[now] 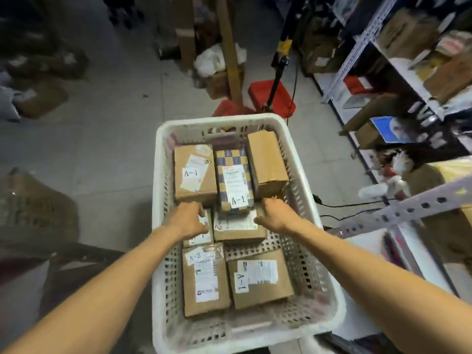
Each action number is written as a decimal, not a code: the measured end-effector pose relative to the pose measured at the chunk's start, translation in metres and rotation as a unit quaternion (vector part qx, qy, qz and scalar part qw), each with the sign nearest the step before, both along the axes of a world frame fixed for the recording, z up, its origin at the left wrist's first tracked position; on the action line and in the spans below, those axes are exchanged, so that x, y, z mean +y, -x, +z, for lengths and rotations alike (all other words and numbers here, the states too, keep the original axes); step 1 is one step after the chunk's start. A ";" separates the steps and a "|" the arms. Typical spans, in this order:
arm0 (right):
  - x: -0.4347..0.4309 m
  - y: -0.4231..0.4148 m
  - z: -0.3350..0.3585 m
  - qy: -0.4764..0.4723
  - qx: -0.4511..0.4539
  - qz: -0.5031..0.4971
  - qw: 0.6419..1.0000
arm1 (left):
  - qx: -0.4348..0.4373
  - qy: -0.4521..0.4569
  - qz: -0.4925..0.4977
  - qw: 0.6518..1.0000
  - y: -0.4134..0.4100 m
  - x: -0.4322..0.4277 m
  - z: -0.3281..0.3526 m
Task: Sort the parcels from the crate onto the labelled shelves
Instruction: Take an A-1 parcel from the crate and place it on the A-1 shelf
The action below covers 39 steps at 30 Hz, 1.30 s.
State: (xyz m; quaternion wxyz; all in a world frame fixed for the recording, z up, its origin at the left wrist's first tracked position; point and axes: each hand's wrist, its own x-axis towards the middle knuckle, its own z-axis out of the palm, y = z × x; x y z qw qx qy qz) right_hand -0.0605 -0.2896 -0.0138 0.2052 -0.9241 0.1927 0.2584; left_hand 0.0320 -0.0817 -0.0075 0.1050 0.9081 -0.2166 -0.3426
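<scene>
A white perforated crate (163,251) sits below me with several cardboard parcels inside. At the back lie a brown box marked A-1 (195,172), a blue-and-yellow checked parcel marked A-1 (233,180) and a plain brown box (267,162). Nearer to me are a box marked A-2 (205,279) and another A-1 box (259,279). My left hand (190,218) rests on a small labelled parcel (201,237), fingers curled against the back A-1 box. My right hand (274,213) touches the plain box's near end, beside a box marked 2 (237,227). Neither grip is clear.
White metal shelving (357,49) full of boxes and bags runs along the right, with a perforated beam (408,210) close to my right arm. Red bins (270,95) and a black stand (278,70) are beyond the crate. Cardboard boxes (38,98) lie on the floor at left.
</scene>
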 end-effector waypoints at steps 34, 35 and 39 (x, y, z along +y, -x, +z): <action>-0.010 -0.020 -0.156 -0.356 -0.084 -0.378 0.850 | 0.044 0.025 0.142 0.989 0.005 -0.016 -0.099; -0.008 -0.016 -0.155 -0.348 -0.092 -0.377 0.853 | 0.053 0.028 0.143 0.988 0.008 -0.015 -0.096; 0.002 -0.005 -0.146 -0.336 -0.120 -0.362 0.861 | 0.050 0.028 0.136 0.989 0.011 -0.008 -0.077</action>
